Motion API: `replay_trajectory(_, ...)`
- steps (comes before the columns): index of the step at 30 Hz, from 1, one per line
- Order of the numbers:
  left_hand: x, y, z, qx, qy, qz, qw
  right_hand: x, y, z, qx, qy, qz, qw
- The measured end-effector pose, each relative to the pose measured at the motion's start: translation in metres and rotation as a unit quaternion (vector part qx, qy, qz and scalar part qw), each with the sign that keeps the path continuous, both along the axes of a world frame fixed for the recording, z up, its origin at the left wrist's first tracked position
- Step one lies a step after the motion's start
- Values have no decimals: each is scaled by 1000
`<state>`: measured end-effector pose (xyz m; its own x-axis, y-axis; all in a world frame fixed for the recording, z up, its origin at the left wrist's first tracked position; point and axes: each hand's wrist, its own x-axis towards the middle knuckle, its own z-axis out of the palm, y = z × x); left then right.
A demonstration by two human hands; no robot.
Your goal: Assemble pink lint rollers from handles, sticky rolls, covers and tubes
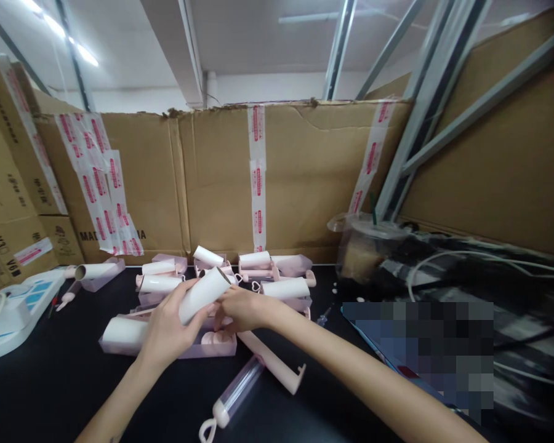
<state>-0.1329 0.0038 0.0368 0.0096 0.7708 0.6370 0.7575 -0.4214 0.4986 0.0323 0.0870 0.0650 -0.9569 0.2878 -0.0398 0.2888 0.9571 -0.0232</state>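
Note:
My left hand (173, 323) is closed around a white paper roll (204, 295), tilted with its hollow end up to the right. Just right of it, my right hand (237, 307) bends its fingers down into a translucent pinkish tray (184, 352); what they pinch, if anything, is hidden. Near those fingertips lie pale pink round parts (216, 338). Another white roll (124, 332) rests in the tray's left end. In front of my right hand are a pink holder (277, 364) with a bent end and a clear tube (240, 387) with a heart-shaped loop.
Several more rolls (284, 288) in pinkish trays line the back, before a taped cardboard wall (212, 178). A white power strip (23, 314) is at left. At right are a plastic drink cup (362, 252), a cable-strewn dark pile and a blurred-out flat item (373, 332).

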Motion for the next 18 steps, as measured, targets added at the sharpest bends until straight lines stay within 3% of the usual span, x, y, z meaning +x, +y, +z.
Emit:
replay_trajectory(6,1,-1,1,5,-16,13,1000,-11,-1,6,-6,-15,30,999)
replay_trajectory(13,1,0,1,8,-23,9,1000,-23,1,-7,-30,-18,46,998)
replay_trajectory(18,3,-3,3,9,-38,-4,999,1,-10,3,-33,61,43,997)
